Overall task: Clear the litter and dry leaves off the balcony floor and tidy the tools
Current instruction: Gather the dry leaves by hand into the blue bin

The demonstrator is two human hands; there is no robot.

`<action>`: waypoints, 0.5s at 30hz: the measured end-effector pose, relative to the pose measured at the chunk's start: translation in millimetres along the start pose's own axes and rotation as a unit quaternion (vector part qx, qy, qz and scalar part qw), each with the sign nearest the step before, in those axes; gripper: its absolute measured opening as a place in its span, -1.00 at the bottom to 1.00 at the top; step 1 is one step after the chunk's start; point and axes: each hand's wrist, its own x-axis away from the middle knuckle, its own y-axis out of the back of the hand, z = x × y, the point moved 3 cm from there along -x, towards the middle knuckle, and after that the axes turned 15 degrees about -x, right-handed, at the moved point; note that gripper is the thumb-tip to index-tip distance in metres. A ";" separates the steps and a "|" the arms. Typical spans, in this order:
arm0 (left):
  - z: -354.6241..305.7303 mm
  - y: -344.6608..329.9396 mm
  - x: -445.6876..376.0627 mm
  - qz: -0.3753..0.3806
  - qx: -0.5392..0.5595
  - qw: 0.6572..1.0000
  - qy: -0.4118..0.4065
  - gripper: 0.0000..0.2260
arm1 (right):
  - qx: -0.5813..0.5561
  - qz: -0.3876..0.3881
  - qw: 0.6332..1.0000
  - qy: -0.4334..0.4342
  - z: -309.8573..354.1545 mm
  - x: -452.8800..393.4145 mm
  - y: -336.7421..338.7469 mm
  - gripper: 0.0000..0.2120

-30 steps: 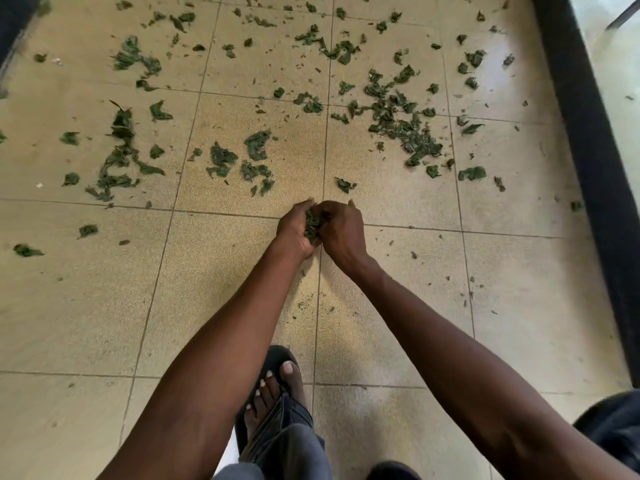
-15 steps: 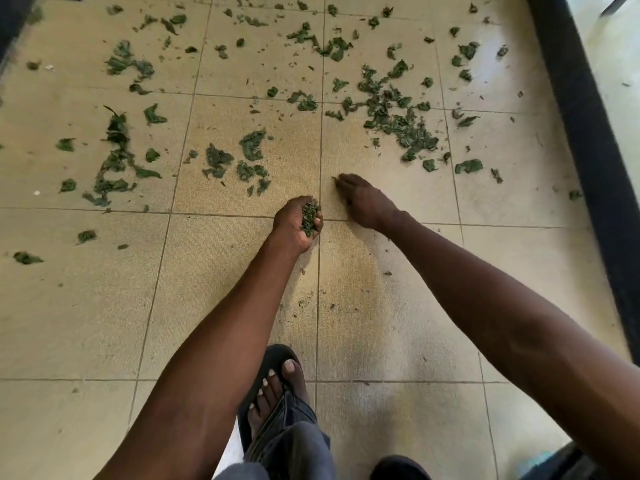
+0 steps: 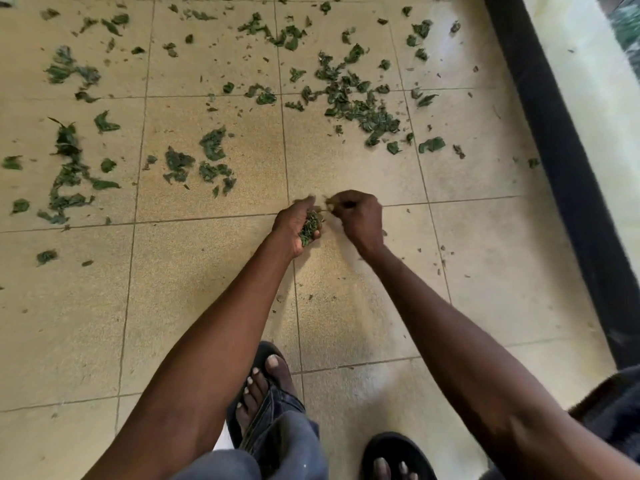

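Seen from above, looking down at a tiled balcony floor (image 3: 207, 289) in beige. Just above the centre of the frame, left hand (image 3: 298, 225) turned palm up, fingers (image 3: 306, 202) curled into a cup around a small clump of gathered leaves (image 3: 310, 227) resting in the palm. Right hand (image 3: 358, 216) immediately to its right, nearly touching, knuckles up, fingers (image 3: 337, 204) bent and drawn together at the tips just beside the cupped palm; too blurred to tell whether a leaf fragment sits pinched between them. Both bare forearms reaching up from the bottom corners of the frame.

Scattered leaves across the upper half of the frame, well apart from both hands: a dense green patch (image 3: 356, 98) at upper right of centre, a smaller cluster (image 3: 197, 164) at centre left, a long ragged trail (image 3: 65, 168) down the left edge, loose bits along the top. Fine crumbs dotted over the tile to the right of the hands.

At bottom centre, a foot in a dark sandal (image 3: 258, 386) under a grey trouser leg; a second sandalled foot (image 3: 394, 459) at the bottom edge. A dark band (image 3: 568, 168) running diagonally down the right side of the frame, with a pale bright area beyond it. No readable writing or labels anywhere.
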 end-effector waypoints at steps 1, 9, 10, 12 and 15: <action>0.2 -7.5 0.1 0.004 -0.023 1.000 -0.002 -0.76 | -0.013 0.003 1.000 -0.005 4.3 7.8 -4.5 -0.90; 3.9 -40.8 -4.9 -0.017 -0.024 1.000 0.010 -0.91 | 0.001 -0.131 0.991 -0.029 -14.7 43.8 51.6 -0.65; 5.3 -47.5 -4.4 -0.014 -0.032 0.999 0.014 -0.90 | 0.025 -0.190 0.981 -0.040 -28.4 53.1 67.2 -0.58; 8.8 -65.1 -0.4 0.005 -0.050 0.998 0.023 -0.92 | 0.070 -0.281 0.952 -0.096 -60.3 71.2 100.1 -0.46; 14.4 -88.8 6.7 0.032 -0.072 0.996 0.028 -0.92 | 0.136 -0.340 0.906 -0.213 -98.1 90.9 142.8 -0.34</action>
